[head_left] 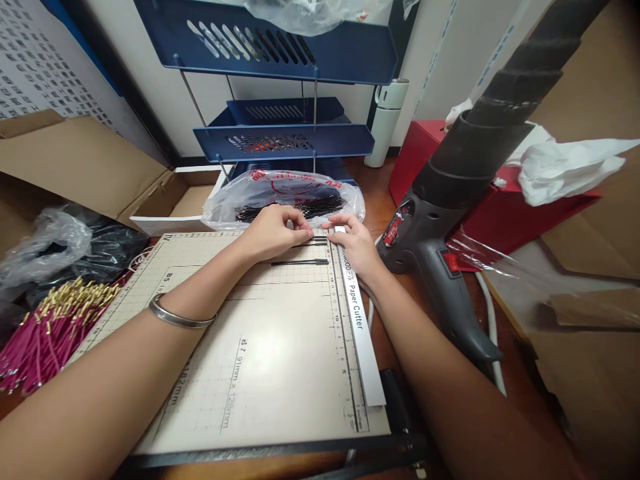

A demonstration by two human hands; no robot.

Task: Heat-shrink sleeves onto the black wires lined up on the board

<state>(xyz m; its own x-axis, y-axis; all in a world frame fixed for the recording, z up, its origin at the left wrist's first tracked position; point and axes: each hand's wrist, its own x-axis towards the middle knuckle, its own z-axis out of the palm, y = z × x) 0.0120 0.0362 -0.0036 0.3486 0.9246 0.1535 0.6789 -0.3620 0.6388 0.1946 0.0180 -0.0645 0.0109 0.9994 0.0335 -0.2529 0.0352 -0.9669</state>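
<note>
My left hand [275, 233] reaches over the far end of a cream paper cutter board [280, 360]. Its thumb and fingertips pinch together at a thin black stick [319, 238], mostly covered by the hand. Another black stick [300, 262] lies crosswise on the board just nearer to me, its thicker end by the ruled edge. At the right ends of the sticks is my right hand [357, 247], thumb and fingers stretched leftward and slightly apart, over the white strip marked Paper Cutter [363, 333].
Behind the board lies a clear plastic bag [285, 190] of thin black pieces, before blue tiered trays [285, 140]. A heat gun [445, 220] stands on the right. Magenta cords with gold tips [55, 330] lie on the left, near an open cardboard box [85, 160].
</note>
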